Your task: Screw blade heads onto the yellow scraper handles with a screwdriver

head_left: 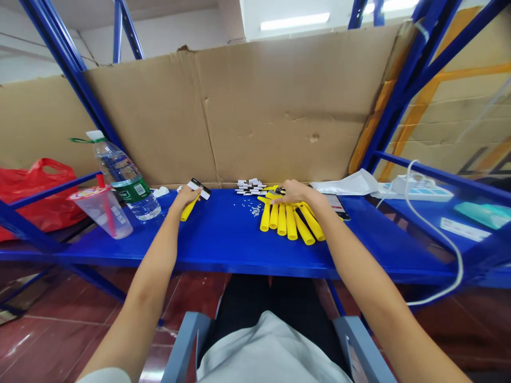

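My left hand (187, 197), at the left of the blue table, is closed around a yellow tube (190, 209). A black-and-white card (200, 188) sticks out beyond its fingertips; I cannot tell whether it is joined to the tube. My right hand (294, 192) reaches over a row of yellow tubes (281, 219), fingers bent down and closed by a small dark tool-like piece (276, 191) whose kind I cannot make out. Beside the row lie small whitish bits (255, 211). Behind them is a stack of black-and-white cards (249, 186).
A water bottle (133, 183) and a tilted plastic cup (104, 213) with a red straw stand at left, by a red bag (48, 191). A phone (337, 206) and white plastic packet (347, 183) lie right. A white cable (453, 244) hangs over the right edge. Cardboard (275, 111) walls the back.
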`<action>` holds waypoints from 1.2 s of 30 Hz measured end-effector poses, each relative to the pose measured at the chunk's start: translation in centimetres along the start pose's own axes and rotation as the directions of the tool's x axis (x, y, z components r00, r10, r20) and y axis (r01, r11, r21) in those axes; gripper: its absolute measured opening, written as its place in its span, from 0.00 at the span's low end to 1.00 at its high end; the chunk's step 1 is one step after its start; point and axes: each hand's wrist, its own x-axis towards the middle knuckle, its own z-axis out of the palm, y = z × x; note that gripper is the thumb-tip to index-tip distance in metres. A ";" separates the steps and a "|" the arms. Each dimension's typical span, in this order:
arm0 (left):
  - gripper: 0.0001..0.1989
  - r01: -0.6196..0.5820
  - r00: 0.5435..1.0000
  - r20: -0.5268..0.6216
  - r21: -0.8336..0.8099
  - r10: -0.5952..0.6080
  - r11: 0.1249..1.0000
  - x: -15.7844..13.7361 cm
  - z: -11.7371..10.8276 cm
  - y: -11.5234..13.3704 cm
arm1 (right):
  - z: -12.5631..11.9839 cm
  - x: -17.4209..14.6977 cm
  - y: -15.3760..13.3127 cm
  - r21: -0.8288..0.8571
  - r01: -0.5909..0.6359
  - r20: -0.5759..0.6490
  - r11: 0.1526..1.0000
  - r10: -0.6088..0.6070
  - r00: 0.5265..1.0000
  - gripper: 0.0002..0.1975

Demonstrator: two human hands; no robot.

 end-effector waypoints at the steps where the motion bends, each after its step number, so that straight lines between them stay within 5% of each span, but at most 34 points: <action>1: 0.10 0.001 1.000 -0.015 0.043 0.000 0.999 0.0 -0.3 -0.1 | 0.0 0.0 0.0 0.004 0.004 0.007 1.000 -0.004 1.000 0.45; 7: 0.18 0.038 0.997 -0.079 0.497 0.002 0.867 -0.1 -1.8 -0.3 | -0.2 0.1 -0.2 -0.077 0.017 0.001 0.997 -0.017 1.000 0.35; 11: 0.18 0.007 0.990 -0.120 0.598 0.080 0.802 -0.3 -1.8 -0.1 | -0.8 -0.3 -0.3 -0.106 0.048 0.002 0.993 -0.048 0.999 0.29; 16: 0.12 -0.247 0.927 -0.139 0.474 0.349 0.845 -1.0 -0.4 1.5 | -1.7 -1.2 -0.9 -0.069 0.082 -0.116 0.994 -0.090 0.989 0.20; 24: 0.04 -0.490 0.872 0.001 -0.021 0.490 0.871 -5.1 4.9 5.9 | -3.6 -2.3 -1.8 -0.042 0.130 -0.329 0.991 -0.137 0.935 0.08; 29: 0.07 -0.421 0.771 0.279 -0.452 0.573 0.786 -9.9 9.4 7.3 | -4.9 -3.1 -1.9 0.019 0.294 -0.507 0.956 -0.244 0.827 0.10; 33: 0.07 -0.426 0.610 0.471 -0.483 0.637 0.765 -13.4 11.9 7.8 | -5.5 -3.7 -2.8 0.102 0.400 -0.703 0.911 -0.219 0.677 0.16; 36: 0.05 -0.449 0.559 0.477 -0.513 0.678 0.731 -15.1 12.8 8.1 | -5.9 -4.3 -3.9 0.183 0.454 -0.829 0.872 -0.112 0.549 0.20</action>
